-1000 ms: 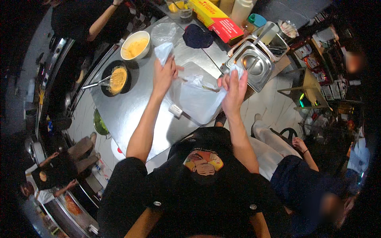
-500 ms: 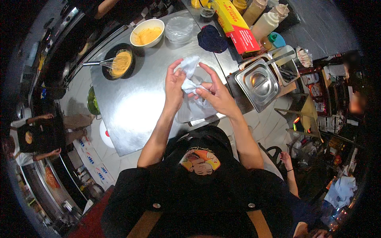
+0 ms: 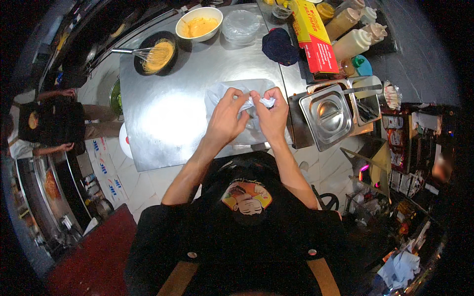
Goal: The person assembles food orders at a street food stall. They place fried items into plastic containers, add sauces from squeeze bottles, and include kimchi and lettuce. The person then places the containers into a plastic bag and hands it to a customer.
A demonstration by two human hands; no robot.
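Observation:
A thin, whitish translucent plastic bag (image 3: 216,93) lies crumpled at the front right of the steel table. My left hand (image 3: 228,118) reaches over the bag from the left, its thumb and fingers curled in a pinch on the gathered plastic. Opposite it, my right hand (image 3: 272,114) pinches a bunched end of the same bag, with a bit of plastic showing between thumb and fingers. The fingertips of both hands nearly meet. Whatever is inside the bag cannot be made out.
On the steel table (image 3: 163,113) stand a black bowl (image 3: 140,64) with orange sauce and a whisk (image 3: 143,53), a white bowl (image 3: 216,27) of sauce, and clear lids (image 3: 241,27). A dark cloth (image 3: 280,46), wax paper box (image 3: 316,39), squeeze bottles (image 3: 353,43) and lidded steel pan (image 3: 326,116) are rightward.
Both hands have turned inward and drawn closer together over the bag. The tuft of plastic that stood up between them has dropped, and the bag spreads out beyond my fingers.

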